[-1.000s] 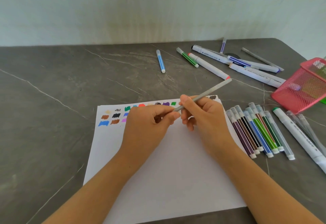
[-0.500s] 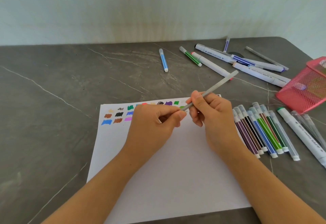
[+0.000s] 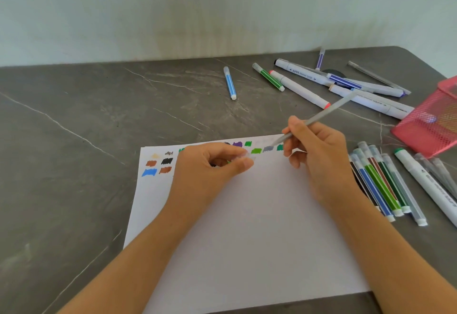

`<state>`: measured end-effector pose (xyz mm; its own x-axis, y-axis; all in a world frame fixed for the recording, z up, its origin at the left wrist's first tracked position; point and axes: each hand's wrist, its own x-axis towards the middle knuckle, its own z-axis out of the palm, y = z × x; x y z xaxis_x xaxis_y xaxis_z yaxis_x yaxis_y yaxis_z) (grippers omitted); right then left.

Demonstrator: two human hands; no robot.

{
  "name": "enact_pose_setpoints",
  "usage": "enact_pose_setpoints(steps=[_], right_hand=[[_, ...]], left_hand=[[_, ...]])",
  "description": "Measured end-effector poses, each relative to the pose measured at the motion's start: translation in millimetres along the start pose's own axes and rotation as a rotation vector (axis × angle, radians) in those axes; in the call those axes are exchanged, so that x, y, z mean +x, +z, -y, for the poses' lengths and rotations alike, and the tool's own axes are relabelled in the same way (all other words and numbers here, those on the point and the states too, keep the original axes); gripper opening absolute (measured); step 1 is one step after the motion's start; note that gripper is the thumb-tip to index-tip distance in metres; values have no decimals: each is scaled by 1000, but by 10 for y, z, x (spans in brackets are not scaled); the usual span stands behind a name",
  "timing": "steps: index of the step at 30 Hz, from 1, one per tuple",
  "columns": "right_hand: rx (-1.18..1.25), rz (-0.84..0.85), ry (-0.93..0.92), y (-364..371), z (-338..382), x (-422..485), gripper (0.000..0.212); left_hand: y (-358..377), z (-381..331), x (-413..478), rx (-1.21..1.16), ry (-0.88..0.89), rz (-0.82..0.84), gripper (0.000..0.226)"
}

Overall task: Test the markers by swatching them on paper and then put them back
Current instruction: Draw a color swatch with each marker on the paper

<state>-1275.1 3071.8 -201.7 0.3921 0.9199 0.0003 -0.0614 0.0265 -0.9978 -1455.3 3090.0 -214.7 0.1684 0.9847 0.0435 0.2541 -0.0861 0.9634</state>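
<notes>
A white sheet of paper (image 3: 247, 227) lies in front of me with colour swatches (image 3: 158, 165) along its top edge. My right hand (image 3: 319, 160) grips a thin grey marker (image 3: 321, 115), its tip touching the paper by a grey swatch (image 3: 268, 149). My left hand (image 3: 212, 167) rests on the paper and pinches the marker's clear cap (image 3: 246, 157) between thumb and forefinger.
A row of markers (image 3: 380, 185) lies right of the paper. More markers (image 3: 296, 86) are scattered at the back, with a blue one (image 3: 230, 82) apart. A pink mesh basket (image 3: 432, 120) lies tipped at the right edge. The table is grey marble.
The hands have pulled apart: the cap came off in my left hand, and my right hand moved the grey marker right and down onto the paper's top edge.
</notes>
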Motion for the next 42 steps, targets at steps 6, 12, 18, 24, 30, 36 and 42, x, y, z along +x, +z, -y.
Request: enact_pose_setpoints(steps=[6,12,18,24,30,36,42], right_hand=[[-75,66,17,0,-35,19,14],[-218,89,-4,-41,-60,37,9],[-326,131,-18,-59,-69,28,8],[-430,161,-65,-47,-79,18,6],[-513,146,-100,-38,-108,30,7],[-529,144,-108,-31,-100,32,8],[-522,162,-86,-38,-95,27,6]], left_hand=[[-16,2,19,70,60,-25,11],[-24,53,49,120,72,-34,12],[-36,99,76,170,85,-20,14],[-41,134,85,195,108,-3,15],[-39,136,83,192,113,-4,15],[-37,148,95,211,126,-1,15],[-32,146,98,209,129,-10,16]])
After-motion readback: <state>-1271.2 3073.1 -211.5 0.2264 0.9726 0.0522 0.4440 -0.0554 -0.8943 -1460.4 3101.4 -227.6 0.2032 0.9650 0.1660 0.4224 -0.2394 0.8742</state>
